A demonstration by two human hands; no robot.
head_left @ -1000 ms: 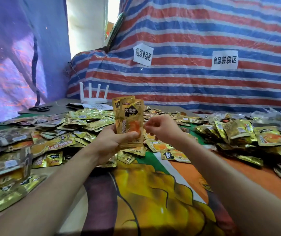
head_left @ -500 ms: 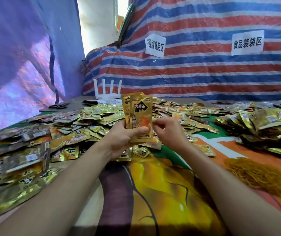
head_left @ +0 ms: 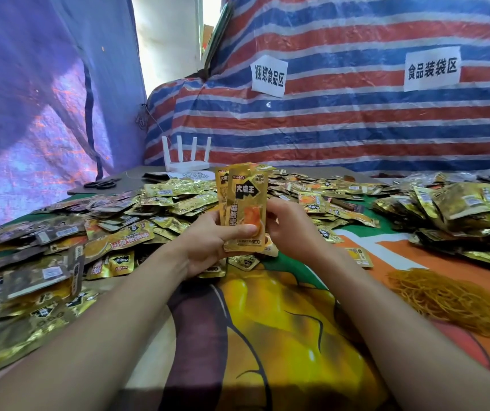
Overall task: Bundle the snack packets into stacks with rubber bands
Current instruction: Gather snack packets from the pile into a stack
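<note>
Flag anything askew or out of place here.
The stack in the left hand is uneven: its rear packets jut out left of the front one. A router and scissors sit at the far left, odd among snacks.

Around the upright stack of packets (head_left: 243,209), loose packets (head_left: 59,247) are spread left and behind; a further heap (head_left: 460,209) is piled to its right, rubber bands (head_left: 445,298) are laid right and nearer, and a router (head_left: 186,161) is stood behind it.

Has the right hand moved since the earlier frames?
Yes, slightly. Against the white router, the right hand has shifted left, closing onto the right edge of the packet stack that the left hand holds.
</note>
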